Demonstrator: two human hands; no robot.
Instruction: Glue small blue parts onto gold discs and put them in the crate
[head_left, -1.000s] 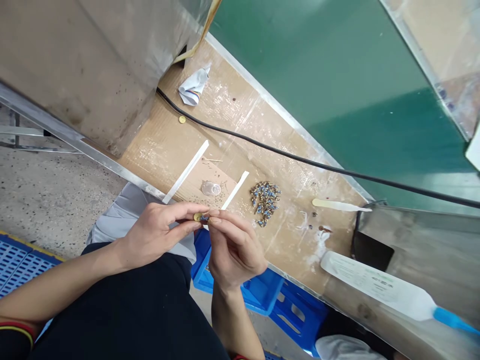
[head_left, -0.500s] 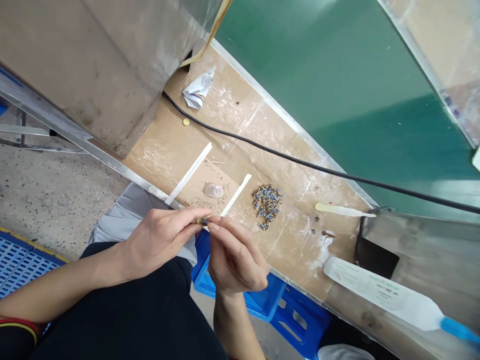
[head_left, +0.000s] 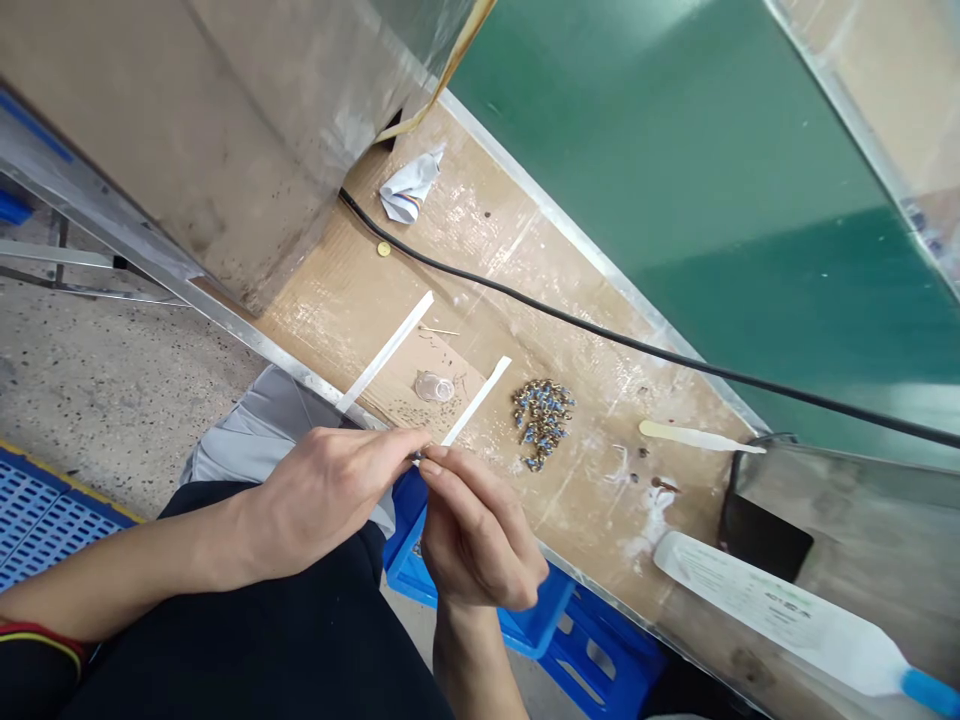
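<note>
My left hand (head_left: 330,495) and my right hand (head_left: 472,530) meet fingertip to fingertip just off the near edge of the cardboard-topped bench (head_left: 525,260). Both pinch one tiny metal part (head_left: 417,458) between thumb and forefinger; it is almost hidden by the fingers. A small heap of gold and blue metal parts (head_left: 542,420) lies on the bench to the right of my hands. Two white strips (head_left: 386,350) (head_left: 478,399) frame a brown card patch holding a clear round blob (head_left: 434,386).
A black cable (head_left: 600,330) crosses the bench along the green belt (head_left: 720,200). Crumpled paper (head_left: 409,185) and a single gold disc (head_left: 383,249) lie at the back left. A pale stick (head_left: 697,436), a white tube with blue cap (head_left: 795,610) and blue crates (head_left: 555,620) are at right.
The gold and blue part seen between my fingertips earlier is now nearly covered by them. My hands stay together; the view has drifted slightly.
</note>
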